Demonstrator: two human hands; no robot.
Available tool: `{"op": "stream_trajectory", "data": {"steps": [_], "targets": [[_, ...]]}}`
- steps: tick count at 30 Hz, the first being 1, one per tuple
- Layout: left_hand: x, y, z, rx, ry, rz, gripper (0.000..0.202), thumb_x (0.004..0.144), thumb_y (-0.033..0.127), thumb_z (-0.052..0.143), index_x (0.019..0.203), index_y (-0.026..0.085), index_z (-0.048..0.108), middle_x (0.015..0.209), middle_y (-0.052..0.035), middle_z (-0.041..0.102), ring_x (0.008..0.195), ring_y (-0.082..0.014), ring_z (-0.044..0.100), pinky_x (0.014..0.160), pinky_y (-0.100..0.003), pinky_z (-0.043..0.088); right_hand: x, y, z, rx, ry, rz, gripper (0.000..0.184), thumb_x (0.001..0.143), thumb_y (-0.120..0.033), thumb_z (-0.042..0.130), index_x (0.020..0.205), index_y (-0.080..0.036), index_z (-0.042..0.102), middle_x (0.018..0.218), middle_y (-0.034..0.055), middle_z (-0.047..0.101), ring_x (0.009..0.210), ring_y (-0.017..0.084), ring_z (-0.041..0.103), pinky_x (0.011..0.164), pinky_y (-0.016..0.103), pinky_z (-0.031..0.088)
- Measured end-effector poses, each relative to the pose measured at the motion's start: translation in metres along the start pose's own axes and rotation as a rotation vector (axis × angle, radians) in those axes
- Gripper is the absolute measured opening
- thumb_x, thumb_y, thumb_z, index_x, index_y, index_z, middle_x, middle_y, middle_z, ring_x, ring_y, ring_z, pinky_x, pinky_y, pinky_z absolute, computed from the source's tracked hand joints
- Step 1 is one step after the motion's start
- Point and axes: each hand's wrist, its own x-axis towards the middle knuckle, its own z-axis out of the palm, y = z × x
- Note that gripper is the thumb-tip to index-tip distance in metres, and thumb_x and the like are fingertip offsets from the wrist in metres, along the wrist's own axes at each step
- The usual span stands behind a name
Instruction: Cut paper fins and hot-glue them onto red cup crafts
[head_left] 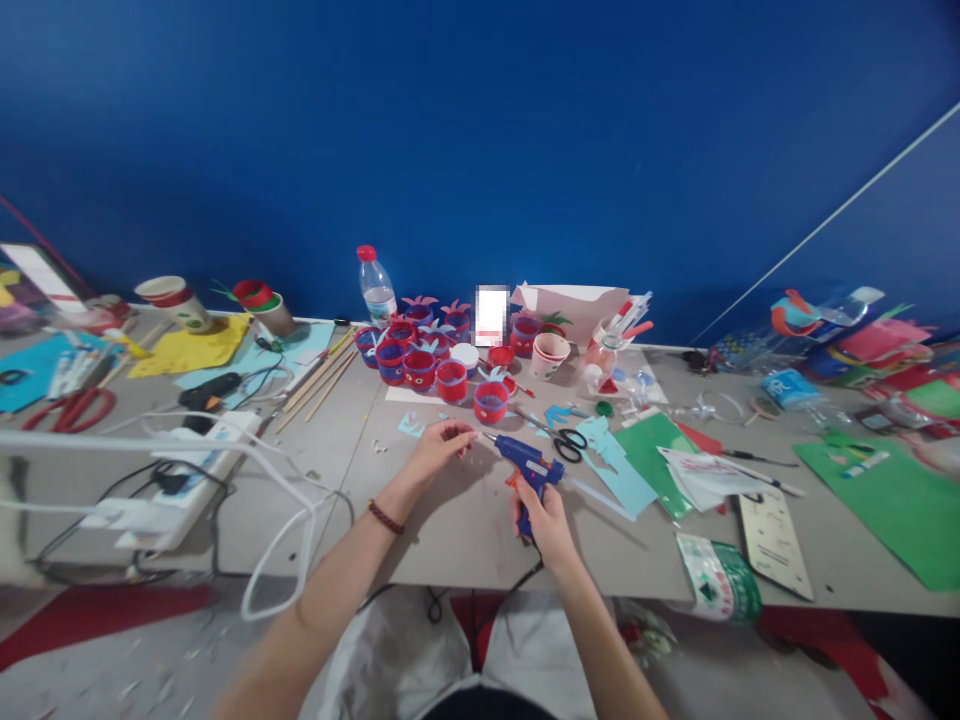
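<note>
My right hand (pixel 545 516) grips the handle of a blue hot glue gun (pixel 526 462), its nozzle aimed left toward my left hand. My left hand (pixel 441 445) is pinched on a small pale piece I cannot make out, held right at the nozzle tip above the grey table (pixel 450 540). Just beyond my hands stands a cluster of several red and blue paper cups (pixel 427 362), the nearest one (pixel 490 401) close to the glue gun.
Black scissors (pixel 568 441) lie right of the gun beside cyan and green paper sheets (pixel 645 450). A water bottle (pixel 376 287) stands behind the cups. A white power strip with cables (pixel 180 470) sits at left, red scissors (pixel 71 410) farther left. Wooden sticks (pixel 319 380) lie nearby.
</note>
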Motion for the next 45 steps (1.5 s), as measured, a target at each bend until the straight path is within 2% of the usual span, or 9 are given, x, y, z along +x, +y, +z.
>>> {"op": "stream_trajectory", "data": {"steps": [11,16,20,24,27,29,33,39,45], "targets": [[-0.002,0.008,0.003,-0.038,0.07,0.002,0.026,0.055,0.035,0.078,0.068,0.015,0.066,0.057,0.0014,0.061,0.049,-0.008,0.047,0.049,-0.022,0.038,-0.003,-0.005,0.0,0.007,0.003,0.052,0.053,0.069,-0.07,0.058,0.077,-0.017,0.053,0.046,-0.0062,0.048,0.031,0.007,0.042,0.029,0.017,0.026],[0.0,0.008,0.001,-0.059,0.116,0.053,0.025,0.057,0.035,0.077,0.066,0.015,0.065,0.054,0.0025,0.058,0.048,-0.0077,0.046,0.049,-0.022,0.037,-0.013,-0.011,-0.008,-0.057,0.003,0.089,0.062,0.07,-0.077,0.048,0.077,-0.016,0.055,0.047,-0.0041,0.049,0.034,0.01,0.047,0.032,0.02,0.032],[0.001,0.006,0.0,-0.058,0.143,0.082,0.025,0.059,0.036,0.077,0.067,0.015,0.065,0.055,0.0035,0.057,0.048,-0.0068,0.044,0.05,-0.022,0.036,-0.023,-0.016,-0.022,-0.288,0.012,0.064,0.066,0.077,-0.077,0.037,0.066,-0.015,0.056,0.054,0.003,0.057,0.047,0.013,0.053,0.047,0.024,0.041],[0.0,0.009,0.001,-0.006,0.135,0.088,0.024,0.061,0.036,0.076,0.065,0.016,0.064,0.052,0.0041,0.054,0.048,-0.0072,0.044,0.05,-0.022,0.036,-0.033,-0.023,-0.036,-0.743,0.004,0.034,0.062,0.09,-0.063,0.027,0.057,-0.018,0.053,0.057,0.0076,0.06,0.058,0.019,0.059,0.058,0.028,0.042],[-0.002,0.012,0.002,-0.002,0.137,0.086,0.024,0.06,0.036,0.076,0.066,0.016,0.065,0.052,0.0038,0.055,0.048,-0.0076,0.044,0.049,-0.023,0.036,-0.038,-0.025,-0.039,-1.056,-0.064,-0.016,0.059,0.096,-0.049,0.024,0.06,-0.018,0.06,0.065,0.0118,0.066,0.068,0.021,0.064,0.064,0.029,0.042],[-0.003,0.014,0.003,-0.012,0.143,0.084,0.025,0.059,0.036,0.077,0.066,0.016,0.065,0.053,0.0037,0.055,0.048,-0.0078,0.044,0.049,-0.023,0.036,-0.04,-0.025,-0.038,-1.196,-0.103,-0.03,0.058,0.097,-0.045,0.024,0.066,-0.017,0.065,0.071,0.0129,0.069,0.073,0.022,0.066,0.067,0.028,0.043],[-0.004,0.014,0.004,-0.001,0.162,0.083,0.025,0.059,0.037,0.077,0.067,0.017,0.065,0.054,0.0036,0.055,0.049,-0.0083,0.045,0.049,-0.023,0.036,-0.04,-0.028,-0.029,-1.33,-0.163,-0.047,0.061,0.098,-0.044,0.025,0.064,-0.017,0.068,0.071,0.0115,0.072,0.074,0.022,0.069,0.069,0.028,0.044],[-0.002,0.011,0.002,0.007,0.153,0.101,0.025,0.06,0.038,0.076,0.068,0.017,0.065,0.055,0.0034,0.057,0.049,-0.0083,0.045,0.05,-0.023,0.037,-0.038,-0.033,-0.019,-1.495,-0.185,-0.052,0.06,0.098,-0.043,0.026,0.071,-0.016,0.073,0.076,0.0145,0.074,0.075,0.025,0.071,0.062,0.028,0.044],[-0.001,0.008,0.002,-0.009,0.155,0.096,0.026,0.059,0.038,0.077,0.068,0.016,0.066,0.056,0.0032,0.057,0.05,-0.0077,0.045,0.051,-0.023,0.037,-0.037,-0.03,-0.017,-1.536,-0.197,-0.036,0.06,0.099,-0.044,0.027,0.071,-0.016,0.072,0.075,0.014,0.074,0.076,0.026,0.071,0.062,0.028,0.044]]}}
